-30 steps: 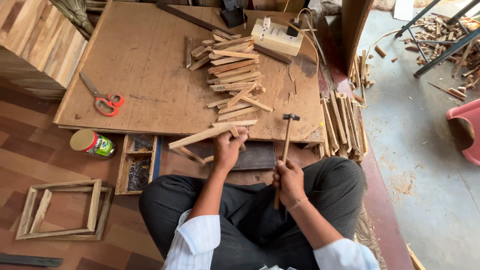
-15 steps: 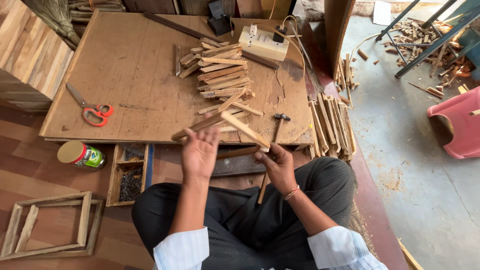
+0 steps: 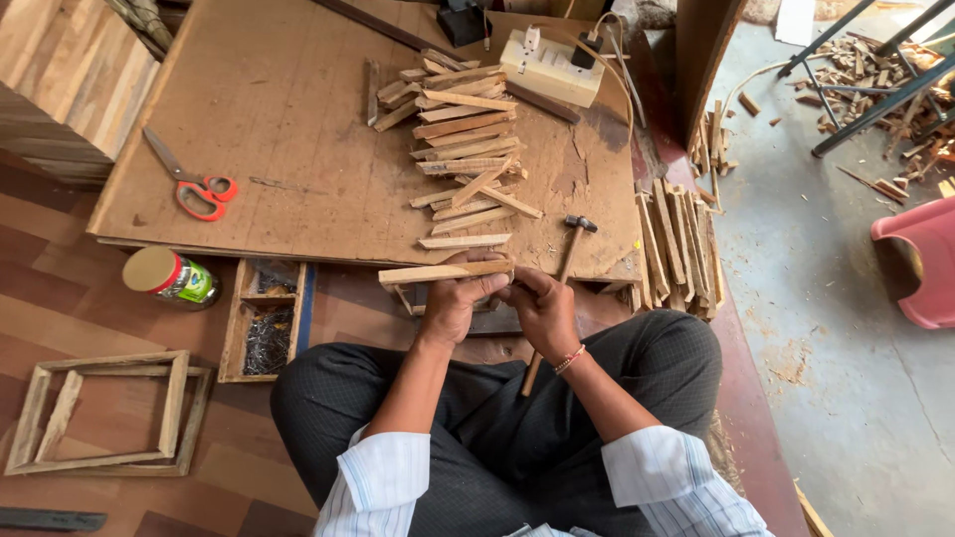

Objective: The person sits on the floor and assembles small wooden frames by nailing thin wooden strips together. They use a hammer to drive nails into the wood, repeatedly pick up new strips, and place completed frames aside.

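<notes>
My left hand (image 3: 456, 303) grips a small wooden frame piece (image 3: 443, 273) made of thin strips, held level just in front of the plywood board (image 3: 288, 119). My right hand (image 3: 542, 308) touches the right end of the same piece and also holds a hammer (image 3: 562, 268) by its wooden handle; the metal head points away over the board's edge. A pile of short wooden strips (image 3: 458, 139) lies on the board right behind my hands.
Orange-handled scissors (image 3: 194, 184) lie on the board's left. A white power strip (image 3: 555, 65) sits at the back. A tin can (image 3: 169, 276), a wooden nail box (image 3: 264, 318) and finished frames (image 3: 109, 408) are on the floor left. More strips (image 3: 676, 244) are stacked right.
The wooden piece, earlier tilted and turned in my hands, is now held level. My right hand has come up to its right end, still with the hammer.
</notes>
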`<state>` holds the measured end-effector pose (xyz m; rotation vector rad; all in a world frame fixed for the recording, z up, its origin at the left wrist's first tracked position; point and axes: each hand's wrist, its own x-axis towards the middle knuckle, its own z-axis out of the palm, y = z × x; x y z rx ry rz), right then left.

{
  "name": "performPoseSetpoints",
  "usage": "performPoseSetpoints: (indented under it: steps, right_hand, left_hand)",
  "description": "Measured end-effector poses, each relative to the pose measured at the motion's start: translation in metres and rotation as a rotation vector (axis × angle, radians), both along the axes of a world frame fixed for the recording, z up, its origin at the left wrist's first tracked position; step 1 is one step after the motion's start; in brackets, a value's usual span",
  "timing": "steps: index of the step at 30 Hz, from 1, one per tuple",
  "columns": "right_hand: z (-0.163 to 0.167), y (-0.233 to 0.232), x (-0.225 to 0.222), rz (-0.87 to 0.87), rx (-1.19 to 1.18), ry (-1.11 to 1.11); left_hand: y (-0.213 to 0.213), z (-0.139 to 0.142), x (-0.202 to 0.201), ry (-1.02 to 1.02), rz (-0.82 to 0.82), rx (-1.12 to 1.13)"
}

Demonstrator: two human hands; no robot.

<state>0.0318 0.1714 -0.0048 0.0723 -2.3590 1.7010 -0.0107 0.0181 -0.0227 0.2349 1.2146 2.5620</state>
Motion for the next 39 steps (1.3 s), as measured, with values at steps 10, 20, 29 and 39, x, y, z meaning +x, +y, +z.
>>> performPoseSetpoints:
  steps: [10,20,29,39]
  right_hand:
    - [-0.01,0.008,-0.002,0.0,-0.012,-0.055]
    - [-0.023,0.013,-0.006,-0.033,0.072,0.08]
    - [-0.046,0.026,-0.009,0.012,0.098,0.072]
    - [-0.054,0.028,-0.003,-0.429,-0.705,-0.594]
  left_hand:
    - [0.003,0.002,0.006,0.13,0.044,-0.09]
    - [0.006,0.016,0.006,0.144,0.045,-0.183]
    - [0.006,0.024,0.011,0.127,0.072,-0.247]
    - [0.019,0.012,0.001,0.17,0.075,-0.04]
